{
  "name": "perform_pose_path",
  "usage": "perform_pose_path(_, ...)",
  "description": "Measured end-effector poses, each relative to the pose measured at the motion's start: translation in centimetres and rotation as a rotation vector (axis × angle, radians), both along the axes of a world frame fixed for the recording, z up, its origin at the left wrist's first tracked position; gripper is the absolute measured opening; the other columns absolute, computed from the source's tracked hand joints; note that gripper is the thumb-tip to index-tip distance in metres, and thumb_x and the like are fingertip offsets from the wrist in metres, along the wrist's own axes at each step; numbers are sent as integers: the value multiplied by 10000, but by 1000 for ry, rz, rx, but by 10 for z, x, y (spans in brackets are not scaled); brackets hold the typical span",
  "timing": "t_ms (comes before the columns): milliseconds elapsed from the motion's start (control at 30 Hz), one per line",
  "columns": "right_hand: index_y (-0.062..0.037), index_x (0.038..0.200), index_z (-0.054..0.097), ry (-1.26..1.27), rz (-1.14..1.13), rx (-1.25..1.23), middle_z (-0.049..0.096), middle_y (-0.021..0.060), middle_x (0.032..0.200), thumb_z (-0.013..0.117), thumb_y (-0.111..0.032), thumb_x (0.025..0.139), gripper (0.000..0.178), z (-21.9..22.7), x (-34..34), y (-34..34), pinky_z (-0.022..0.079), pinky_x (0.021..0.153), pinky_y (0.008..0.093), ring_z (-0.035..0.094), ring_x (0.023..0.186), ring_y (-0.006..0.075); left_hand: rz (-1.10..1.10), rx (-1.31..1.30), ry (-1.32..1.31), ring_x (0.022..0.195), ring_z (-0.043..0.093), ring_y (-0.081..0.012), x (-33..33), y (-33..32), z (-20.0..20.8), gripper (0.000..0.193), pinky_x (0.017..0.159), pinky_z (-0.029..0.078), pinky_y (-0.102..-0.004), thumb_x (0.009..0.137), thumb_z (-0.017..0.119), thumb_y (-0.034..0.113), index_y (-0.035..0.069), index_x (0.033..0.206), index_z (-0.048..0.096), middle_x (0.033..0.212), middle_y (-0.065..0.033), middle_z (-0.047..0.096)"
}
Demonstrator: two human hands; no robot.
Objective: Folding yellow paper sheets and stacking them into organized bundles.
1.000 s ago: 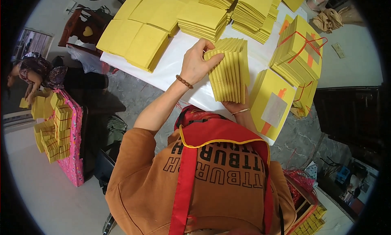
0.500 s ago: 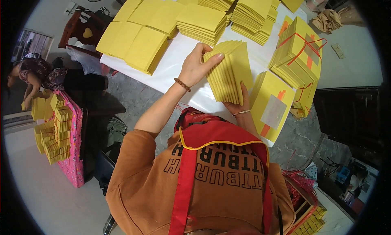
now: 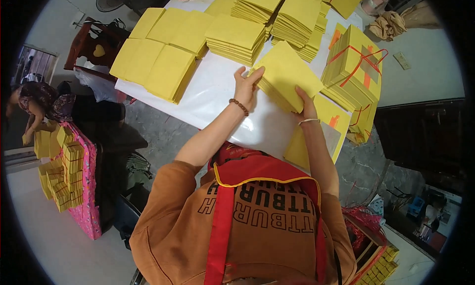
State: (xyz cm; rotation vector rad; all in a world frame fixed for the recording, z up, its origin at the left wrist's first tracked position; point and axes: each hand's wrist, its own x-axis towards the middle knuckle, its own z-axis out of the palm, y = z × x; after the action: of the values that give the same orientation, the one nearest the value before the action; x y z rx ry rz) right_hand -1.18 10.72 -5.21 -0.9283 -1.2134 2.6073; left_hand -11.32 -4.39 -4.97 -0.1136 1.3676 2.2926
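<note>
My left hand (image 3: 245,86), with a bead bracelet on the wrist, grips the left edge of a stack of yellow paper sheets (image 3: 287,73). My right hand (image 3: 306,103), wearing a thin white bracelet, holds the stack's near right corner. The stack is tilted just above the white table (image 3: 217,94), and both hands are shut on it. A flat yellow packet with an orange mark (image 3: 316,136) lies under my right forearm.
Several yellow paper stacks (image 3: 237,35) cover the far half of the table, with flat sheets (image 3: 158,62) at the left. Bundles tied with red string (image 3: 356,67) stand at the right. Another person (image 3: 34,104) works by a pink stand (image 3: 81,186) with yellow piles at far left.
The stack has turned from standing on edge to lying tilted and flatter. My right hand has come up onto its near corner, and my left hand has stayed on its left edge.
</note>
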Motion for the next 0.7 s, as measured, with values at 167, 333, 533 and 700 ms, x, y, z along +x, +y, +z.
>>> perform_pose_path(167,-96,1143,537,-148,104,-3,605,46,1064,723,-316,742,494,-15,-30,48,499,774,339,592,946,190,-69,200,-352,1193,393,-277,-11,40,-17,1111,977,348,-420,674,799,301,28,1380,-14,1317,-166,343)
perform_pose_path(333,-103,1161,535,-217,142,41,587,61,1110,754,-347,692,573,-16,-57,60,449,831,380,551,1019,215,19,240,-322,1197,380,-279,-32,71,-62,956,1005,301,-440,683,775,275,25,1340,127,1319,-149,359)
perform_pose_path(533,-106,1122,562,-304,274,14,598,57,1083,757,-338,701,519,-20,-81,77,445,858,377,541,1036,208,275,12,-354,1070,524,-216,-37,87,-64,458,920,405,-391,805,650,220,20,1184,489,1142,-83,558)
perform_pose_path(700,-116,1099,579,-339,330,4,602,43,1076,743,-358,711,486,-37,-86,87,449,859,374,551,1015,199,254,-158,-384,1056,493,-222,-29,80,-45,702,878,393,-347,735,688,317,30,1280,354,1179,-90,508)
